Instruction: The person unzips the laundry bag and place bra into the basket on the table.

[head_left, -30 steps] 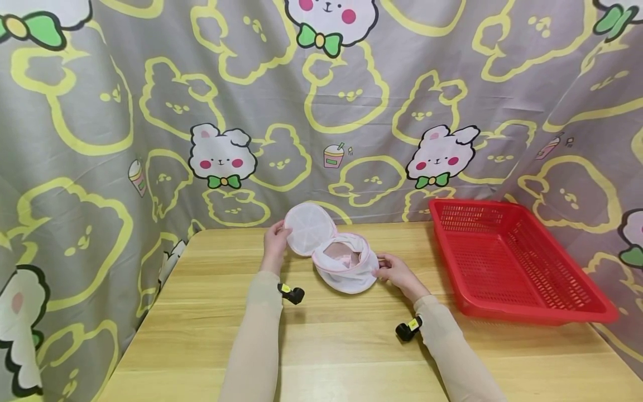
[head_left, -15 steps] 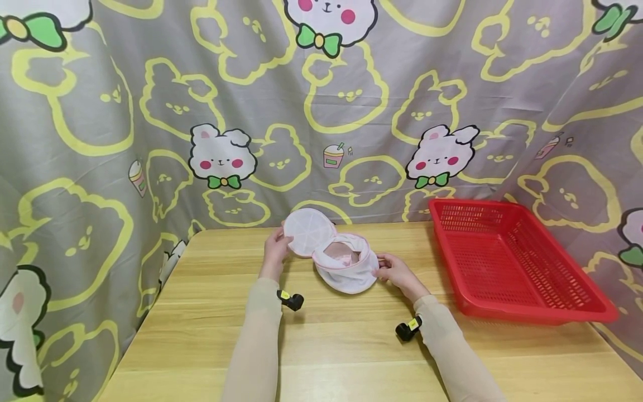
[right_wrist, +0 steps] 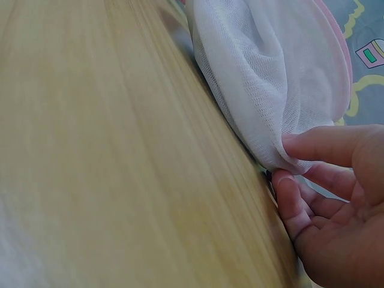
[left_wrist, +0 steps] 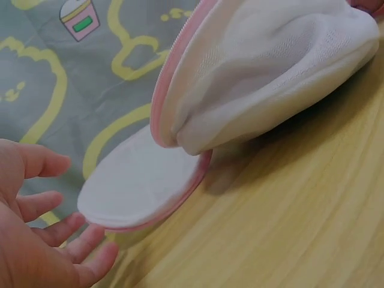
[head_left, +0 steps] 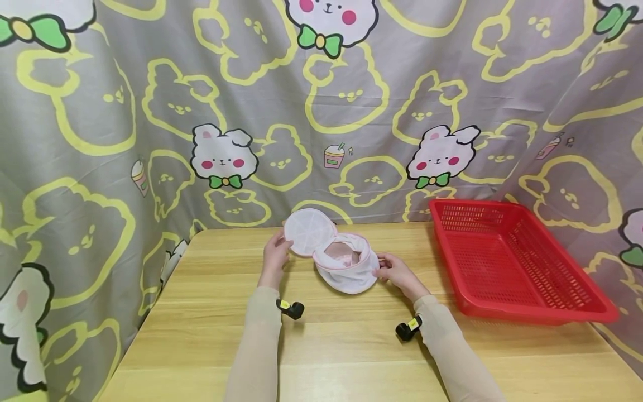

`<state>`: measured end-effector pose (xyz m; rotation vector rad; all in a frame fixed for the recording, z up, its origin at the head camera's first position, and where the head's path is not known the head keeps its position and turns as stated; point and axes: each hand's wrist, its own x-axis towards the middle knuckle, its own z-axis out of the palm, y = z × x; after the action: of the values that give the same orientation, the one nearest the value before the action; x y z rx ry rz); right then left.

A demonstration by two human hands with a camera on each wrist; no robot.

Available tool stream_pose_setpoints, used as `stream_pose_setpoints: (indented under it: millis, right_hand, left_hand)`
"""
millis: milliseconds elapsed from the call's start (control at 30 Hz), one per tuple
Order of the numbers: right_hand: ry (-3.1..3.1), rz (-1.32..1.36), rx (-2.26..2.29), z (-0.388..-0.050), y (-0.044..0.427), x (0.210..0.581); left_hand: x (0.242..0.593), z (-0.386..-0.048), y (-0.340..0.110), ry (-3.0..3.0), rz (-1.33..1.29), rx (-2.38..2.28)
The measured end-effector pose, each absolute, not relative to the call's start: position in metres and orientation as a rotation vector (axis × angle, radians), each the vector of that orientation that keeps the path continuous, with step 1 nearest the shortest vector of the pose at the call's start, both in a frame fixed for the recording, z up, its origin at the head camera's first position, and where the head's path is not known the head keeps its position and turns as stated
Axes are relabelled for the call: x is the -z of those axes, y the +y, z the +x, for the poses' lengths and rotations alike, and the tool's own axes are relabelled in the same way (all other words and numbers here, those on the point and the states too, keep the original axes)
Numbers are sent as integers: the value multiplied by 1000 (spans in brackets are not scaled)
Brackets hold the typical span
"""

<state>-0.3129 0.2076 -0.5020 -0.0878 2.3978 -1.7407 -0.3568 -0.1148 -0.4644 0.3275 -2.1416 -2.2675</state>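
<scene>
A white mesh laundry bag (head_left: 346, 279) with pink zipper trim sits on the table, its round mouth uncovered. Its round flap lid (head_left: 309, 231) is folded back to the far left, still joined to the bag. Beside the lid's left edge is my left hand (head_left: 275, 254), fingers spread and loosely bent; in the left wrist view the fingertips (left_wrist: 90, 237) are at the rim, and whether they touch it is hard to tell. Thumb and fingers of my right hand (right_wrist: 336, 198) pinch the mesh at the bag's right side. Something pinkish inside the bag is only partly visible.
A red perforated plastic basket (head_left: 517, 268) stands at the right of the wooden table (head_left: 211, 312). Behind and to both sides hangs a grey patterned curtain (head_left: 281, 106). A small black camera is strapped to each wrist.
The lid has tipped back and down a little, away from the person. My left hand has loosened from its edge and drawn slightly nearer. My right hand keeps its place.
</scene>
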Motion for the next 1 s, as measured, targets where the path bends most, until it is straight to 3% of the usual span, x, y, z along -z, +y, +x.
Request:
stream_pose_setpoints:
  millis: [733,1000]
  right_hand:
    - [2391,-76,1753,-311,207,499]
    - [2392,-91,1736,-310,208,499]
  left_hand:
    - [460,-332,-94,-2209,139,2204]
    - [468,-325,-81,-2258,187,2252]
